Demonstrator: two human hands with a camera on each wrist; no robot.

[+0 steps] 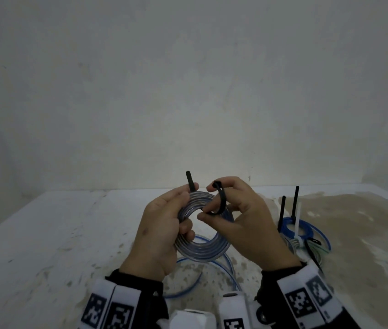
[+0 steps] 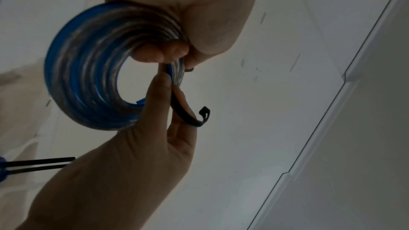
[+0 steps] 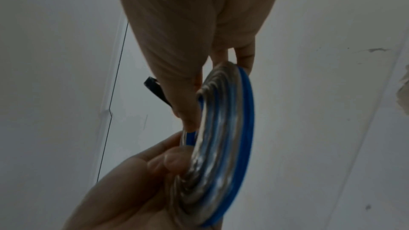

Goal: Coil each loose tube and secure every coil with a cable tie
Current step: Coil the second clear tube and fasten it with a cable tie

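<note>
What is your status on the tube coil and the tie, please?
Left hand grips the coil, off the table. Right hand pinches the black tie, bent round the coil, not yet locked. Nothing in the way.

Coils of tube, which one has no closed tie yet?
The coil held up in both hands: its black cable tie curls open-ended, while the coils on the table are tied.
</note>
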